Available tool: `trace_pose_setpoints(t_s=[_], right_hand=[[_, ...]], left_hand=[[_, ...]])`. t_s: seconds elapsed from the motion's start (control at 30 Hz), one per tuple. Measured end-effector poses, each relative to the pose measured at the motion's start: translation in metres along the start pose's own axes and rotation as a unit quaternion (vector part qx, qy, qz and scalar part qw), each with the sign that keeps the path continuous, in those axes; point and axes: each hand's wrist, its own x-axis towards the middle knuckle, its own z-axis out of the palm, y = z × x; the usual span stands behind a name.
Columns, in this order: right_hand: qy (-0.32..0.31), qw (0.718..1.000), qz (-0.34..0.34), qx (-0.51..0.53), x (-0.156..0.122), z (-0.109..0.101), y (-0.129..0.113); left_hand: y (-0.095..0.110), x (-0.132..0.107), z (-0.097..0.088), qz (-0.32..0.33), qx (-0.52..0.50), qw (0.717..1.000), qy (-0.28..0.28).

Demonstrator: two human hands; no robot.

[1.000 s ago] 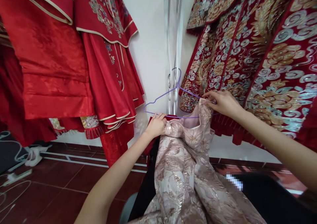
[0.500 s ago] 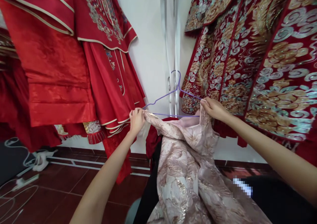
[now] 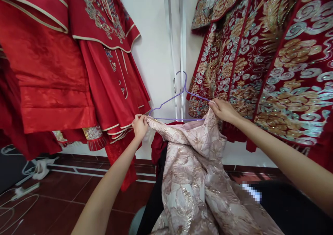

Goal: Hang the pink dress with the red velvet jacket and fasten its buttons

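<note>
The dress (image 3: 182, 172) spread from the centre down to six o'clock. The left hand (image 3: 140, 127), at eight, was clamped on one top corner; the right hand (image 3: 221, 110), at three, gripped the other, hiding the end of the hanger (image 3: 185, 88). The hanger sat near one o'clock, by white poles (image 3: 183, 37). A red gown (image 3: 111, 75) hung at ten, an embroidered gown (image 3: 260, 68) at two.

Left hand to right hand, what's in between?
In the head view, the top edge of the pink brocade dress, with the purple hanger showing above it.
</note>
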Motion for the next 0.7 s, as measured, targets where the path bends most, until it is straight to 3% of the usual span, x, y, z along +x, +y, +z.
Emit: trace_pose_setpoints(t_s=[0.1, 0.2, 0.33, 0.5, 0.63, 0.7], right_hand=[[0.0, 1.0, 0.01, -0.003, 0.004, -0.003, 0.0], [-0.001, 1.0, 0.026, -0.018, 0.008, 0.0, -0.004], [0.001, 0.998, 0.017, -0.06, 0.005, 0.012, -0.014], [0.018, 0.999, 0.016, -0.036, -0.005, 0.012, -0.007], [0.059, 0.992, 0.063, 0.096, -0.009, 0.004, 0.014], [0.077, 0.964, 0.134, 0.218, -0.014, 0.004, 0.027]], left_hand=[[0.018, 0.012, -0.001, 0.015, -0.023, 0.999, 0.026], [0.05, 0.025, 0.003, 0.044, -0.055, 0.997, 0.04], [0.076, 0.034, 0.012, 0.063, -0.106, 0.992, -0.013], [0.05, 0.035, 0.021, 0.064, -0.224, 0.969, -0.082], [0.019, 0.033, 0.036, -0.049, -0.337, 0.935, -0.096], [0.006, 0.029, 0.048, -0.095, -0.366, 0.921, -0.098]])
